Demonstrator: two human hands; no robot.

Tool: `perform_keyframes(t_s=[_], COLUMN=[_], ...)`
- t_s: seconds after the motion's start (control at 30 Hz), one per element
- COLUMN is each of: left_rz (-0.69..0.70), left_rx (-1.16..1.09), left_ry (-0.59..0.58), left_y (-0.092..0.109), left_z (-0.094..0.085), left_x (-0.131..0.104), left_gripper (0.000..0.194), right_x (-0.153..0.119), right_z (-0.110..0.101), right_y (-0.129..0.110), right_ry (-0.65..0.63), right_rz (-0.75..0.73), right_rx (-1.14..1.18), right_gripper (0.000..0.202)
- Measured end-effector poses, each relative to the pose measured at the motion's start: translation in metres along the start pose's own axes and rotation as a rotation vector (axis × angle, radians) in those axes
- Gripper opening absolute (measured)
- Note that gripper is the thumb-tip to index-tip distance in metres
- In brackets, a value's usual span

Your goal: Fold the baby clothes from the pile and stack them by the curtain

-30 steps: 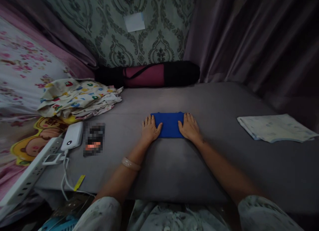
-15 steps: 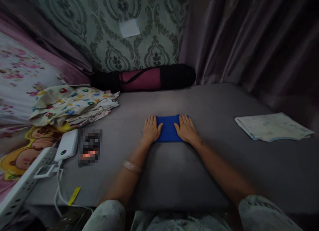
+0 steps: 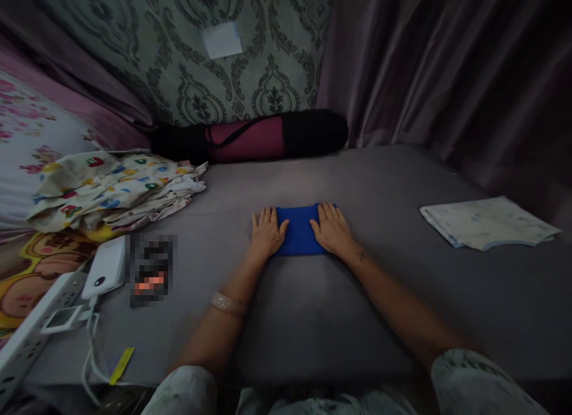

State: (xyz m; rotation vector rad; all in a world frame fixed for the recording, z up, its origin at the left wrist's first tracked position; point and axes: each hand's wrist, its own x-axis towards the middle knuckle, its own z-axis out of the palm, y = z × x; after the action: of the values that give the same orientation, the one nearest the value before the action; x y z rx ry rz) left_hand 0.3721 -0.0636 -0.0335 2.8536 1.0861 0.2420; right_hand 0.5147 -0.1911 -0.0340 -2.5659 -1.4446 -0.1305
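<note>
A blue folded cloth lies flat on the grey-covered surface in front of me. My left hand rests palm down on its left edge, fingers stretched forward and thumb out over the blue. Over the right edge lies my right hand, also flat, its thumb pointing inward. Both hands are open and press on the cloth without gripping it. The cloth's two side edges are partly hidden under them.
A folded pale garment lies to the right. At left are a heap of printed cloth, a white power bank, a power strip, cables and a blurred-out object. A black and maroon bag lies along the wall.
My view has shifted slightly, so the things at left sit further left in the picture. Both hands stay flat on the blue cloth, with hardly any movement.
</note>
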Motion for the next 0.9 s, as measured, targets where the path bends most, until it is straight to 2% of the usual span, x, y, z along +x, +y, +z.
perform_keyframes(t_s=[0.1, 0.2, 0.33, 0.43, 0.5, 0.6, 0.7, 0.8, 0.9], left_rz=[0.067, 0.129, 0.137, 0.135, 0.116, 0.041, -0.087, -0.255, -0.357], left_rx=[0.052, 0.073, 0.07, -0.005, -0.114, -0.348, -0.586, -0.76, -0.853], left_ry=[0.072, 0.015, -0.035, -0.016, 0.038, 0.242, 0.431, 0.478, 0.51], left_y=[0.01, 0.019, 0.023, 0.021, 0.02, 0.015, 0.008, -0.001, -0.009], left_z=[-0.003, 0.001, 0.009, 0.01, 0.007, -0.001, -0.009, -0.014, -0.015], left_x=[-0.007, -0.013, -0.016, -0.014, -0.011, -0.006, -0.002, 0.0, 0.001], left_gripper=[0.065, 0.063, 0.062, 0.06, 0.056, 0.051, 0.056, 0.06, 0.062], right_x=[-0.001, -0.001, 0.0, 0.0, -0.002, -0.009, -0.015, -0.014, -0.004], right_z=[0.0, 0.005, 0.012, 0.008, 0.004, 0.001, 0.003, 0.003, -0.002], right_y=[-0.009, -0.016, -0.015, -0.017, -0.023, -0.035, -0.041, -0.045, -0.057], right_ry=[0.066, -0.008, -0.086, -0.067, -0.024, 0.004, -0.084, -0.125, -0.068], right_rz=[-0.075, -0.083, -0.065, -0.063, -0.077, -0.159, -0.213, -0.198, -0.208], right_rx=[-0.01, 0.016, 0.027, 0.021, 0.016, 0.026, 0.053, 0.074, 0.1], right_gripper=[0.062, 0.061, 0.062, 0.061, 0.06, 0.061, 0.062, 0.063, 0.064])
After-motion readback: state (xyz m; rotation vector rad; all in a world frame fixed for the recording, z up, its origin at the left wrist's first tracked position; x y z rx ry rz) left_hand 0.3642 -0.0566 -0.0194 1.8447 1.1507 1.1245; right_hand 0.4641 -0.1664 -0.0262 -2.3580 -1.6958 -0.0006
